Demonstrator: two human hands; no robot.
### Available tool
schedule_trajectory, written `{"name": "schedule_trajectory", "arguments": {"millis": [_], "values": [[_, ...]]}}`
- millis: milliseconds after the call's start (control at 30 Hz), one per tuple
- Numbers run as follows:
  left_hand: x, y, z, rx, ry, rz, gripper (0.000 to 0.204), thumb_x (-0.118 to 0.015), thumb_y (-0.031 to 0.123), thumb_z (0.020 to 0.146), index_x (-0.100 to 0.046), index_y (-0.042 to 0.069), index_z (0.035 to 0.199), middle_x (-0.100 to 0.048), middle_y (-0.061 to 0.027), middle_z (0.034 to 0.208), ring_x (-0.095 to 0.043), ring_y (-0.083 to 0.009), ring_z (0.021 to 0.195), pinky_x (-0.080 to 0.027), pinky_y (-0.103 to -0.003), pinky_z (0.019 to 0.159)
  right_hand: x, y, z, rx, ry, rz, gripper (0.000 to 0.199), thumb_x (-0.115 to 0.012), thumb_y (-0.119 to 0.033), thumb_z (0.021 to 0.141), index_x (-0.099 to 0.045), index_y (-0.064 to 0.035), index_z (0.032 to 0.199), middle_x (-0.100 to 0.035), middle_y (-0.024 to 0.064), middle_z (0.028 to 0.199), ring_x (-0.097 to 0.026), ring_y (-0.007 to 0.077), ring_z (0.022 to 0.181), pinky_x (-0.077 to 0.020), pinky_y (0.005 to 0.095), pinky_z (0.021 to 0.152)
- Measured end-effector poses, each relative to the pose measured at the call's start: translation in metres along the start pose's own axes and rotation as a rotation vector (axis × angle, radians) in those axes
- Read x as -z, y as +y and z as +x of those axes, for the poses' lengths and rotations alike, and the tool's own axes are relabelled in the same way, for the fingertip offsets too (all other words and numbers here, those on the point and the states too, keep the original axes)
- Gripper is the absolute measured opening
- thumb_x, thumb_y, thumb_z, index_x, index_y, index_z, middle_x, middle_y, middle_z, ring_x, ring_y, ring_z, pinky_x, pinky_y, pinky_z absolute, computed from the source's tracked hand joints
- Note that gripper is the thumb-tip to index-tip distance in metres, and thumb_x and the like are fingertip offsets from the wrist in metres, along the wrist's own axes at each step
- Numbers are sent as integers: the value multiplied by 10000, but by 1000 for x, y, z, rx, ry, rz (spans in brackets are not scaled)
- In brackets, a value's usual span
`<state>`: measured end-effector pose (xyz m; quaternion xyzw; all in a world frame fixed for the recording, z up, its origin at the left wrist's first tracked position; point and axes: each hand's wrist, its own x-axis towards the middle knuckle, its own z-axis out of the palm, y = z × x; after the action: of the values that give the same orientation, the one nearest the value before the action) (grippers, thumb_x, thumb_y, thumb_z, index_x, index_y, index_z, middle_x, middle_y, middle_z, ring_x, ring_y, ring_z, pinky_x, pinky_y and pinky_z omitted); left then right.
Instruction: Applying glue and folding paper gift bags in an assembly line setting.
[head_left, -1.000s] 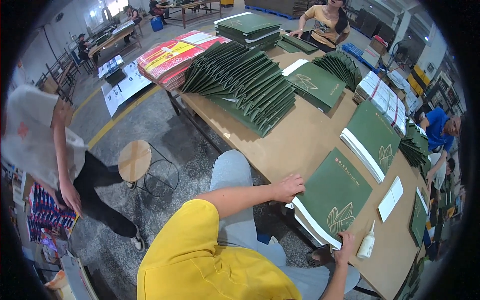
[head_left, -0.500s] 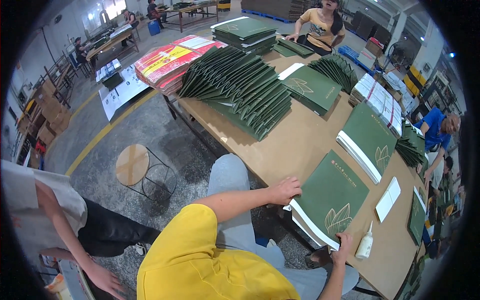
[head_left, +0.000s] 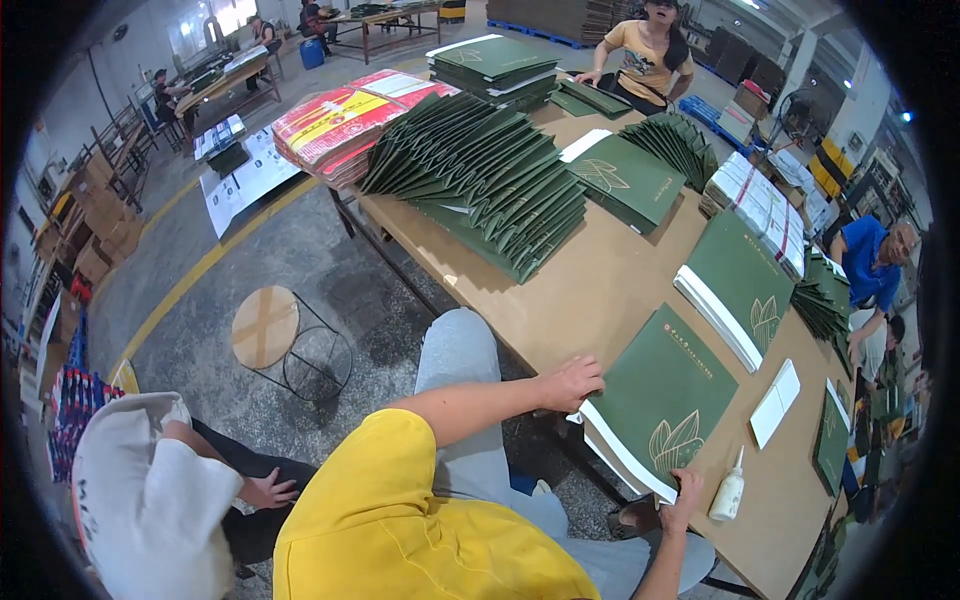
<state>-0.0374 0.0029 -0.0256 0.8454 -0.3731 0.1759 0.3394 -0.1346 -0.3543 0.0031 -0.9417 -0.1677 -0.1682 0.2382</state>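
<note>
Your left hand (head_left: 572, 382), half curled, touches the green stack (head_left: 658, 385) at its 9 o'clock corner; your right hand (head_left: 682, 498), similarly bent, meets its 6 o'clock edge. Some fingertips are hidden, so I cannot tell whether either grips. The stack lies at 4 o'clock in view: flat green cover, thin gold petals, white layered edges. From it, a slim-nozzled bottle (head_left: 728, 494), perhaps plastic, is at 5, sharply pleated folders (head_left: 480, 165) at 11. The frame cuts off a bent person (head_left: 160, 490) at 8.
</note>
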Motion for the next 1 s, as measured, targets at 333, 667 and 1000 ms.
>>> {"name": "schedule_trajectory", "arguments": {"millis": [333,667,1000], "values": [[-1,-3,0,9,-53,55,261,-659,182,678,-554,62,885,-486,-95,865,-457,-281,889,-401,-388,763,3,-9,3,2,-13,-19,199,-594,-77,692,-572,-36,885,-534,129,856,-497,310,859,-397,372,761],[-4,-2,-1,-8,-62,76,299,-657,209,694,-550,52,925,-477,-96,887,-457,-284,905,-400,-397,764,-1,6,-3,-4,-10,-7,228,-621,-96,681,-576,-41,898,-544,127,877,-496,317,870,-395,384,779],[1,1,-1,8,-65,75,305,-654,213,694,-541,59,932,-467,-96,887,-455,-282,896,-400,-389,754,-1,1,-2,1,-11,3,239,-626,-133,685,-573,-34,896,-537,139,880,-494,328,872,-393,393,780]]}}
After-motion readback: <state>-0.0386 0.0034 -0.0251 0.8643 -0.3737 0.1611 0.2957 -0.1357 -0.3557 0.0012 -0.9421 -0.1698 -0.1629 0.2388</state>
